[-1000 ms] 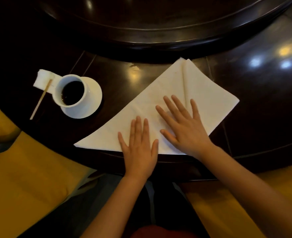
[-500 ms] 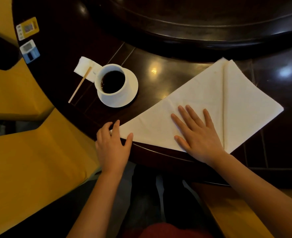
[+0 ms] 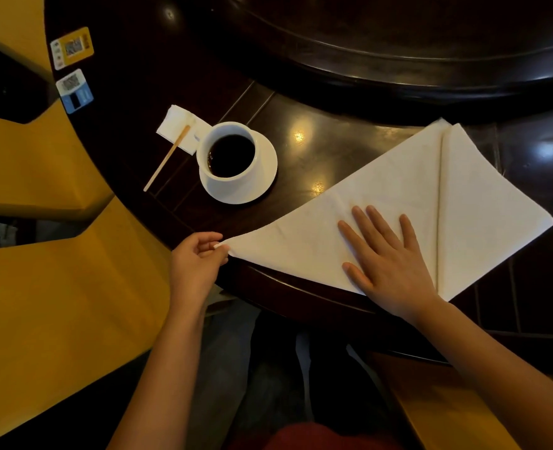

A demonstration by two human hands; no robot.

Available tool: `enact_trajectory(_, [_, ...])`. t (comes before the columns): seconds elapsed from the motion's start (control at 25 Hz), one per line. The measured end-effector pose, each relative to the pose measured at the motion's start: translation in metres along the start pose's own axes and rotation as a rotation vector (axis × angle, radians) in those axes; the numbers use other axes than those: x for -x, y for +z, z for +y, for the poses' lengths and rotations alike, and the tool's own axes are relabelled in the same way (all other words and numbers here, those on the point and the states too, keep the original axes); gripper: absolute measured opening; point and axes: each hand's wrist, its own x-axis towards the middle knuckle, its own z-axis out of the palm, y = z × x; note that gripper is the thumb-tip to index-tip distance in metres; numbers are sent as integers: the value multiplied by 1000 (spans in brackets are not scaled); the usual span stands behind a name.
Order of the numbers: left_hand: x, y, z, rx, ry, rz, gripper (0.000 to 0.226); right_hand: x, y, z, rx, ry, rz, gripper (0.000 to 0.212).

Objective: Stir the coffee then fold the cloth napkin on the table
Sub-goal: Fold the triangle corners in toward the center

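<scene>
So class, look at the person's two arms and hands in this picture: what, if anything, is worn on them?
Nothing shows on either. The left hand and right hand are bare, with no gloves, rings or watch visible. Both forearms are uncovered right to the picture's lower edge, so no sleeves, cuffs or bracelets appear. The fingernails look short and unpainted.

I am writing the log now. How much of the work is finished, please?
Stirring looks done: the stir stick lies on the table beside the coffee cup. Folding is in hand: the cloth napkin already has one corner folded over; the right hand presses it flat, the left hand pinches its left corner. Remaining: finish the folds.
</scene>
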Motion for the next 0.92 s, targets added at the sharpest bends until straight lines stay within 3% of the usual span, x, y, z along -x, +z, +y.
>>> enact_trajectory(0.12, [12, -8, 29, 233, -39, -145, 18, -3, -10, -11, -110, 11, 71, 64])
enact_trajectory(0.24, [28, -2, 62, 359, -18, -306, 18, -12, -34, -38, -331, -27, 270, 53])
enact_trajectory(0.48, [48, 35, 99, 358, -1, -499, 16, -24, -68, -62, -652, 21, 491, 26])
enact_trajectory(0.64, [50, 52, 108, 347, 22, -516, 16, -23, -76, -48, -824, 106, 469, 21])
enact_trajectory(0.76, [49, 64, 116, 353, 51, -559, 15, -21, -83, -33, -994, 208, 443, 5])
enact_trajectory(0.92, [49, 81, 130, 386, 87, -634, 21, -27, -95, 5, -1059, 288, 432, 10])
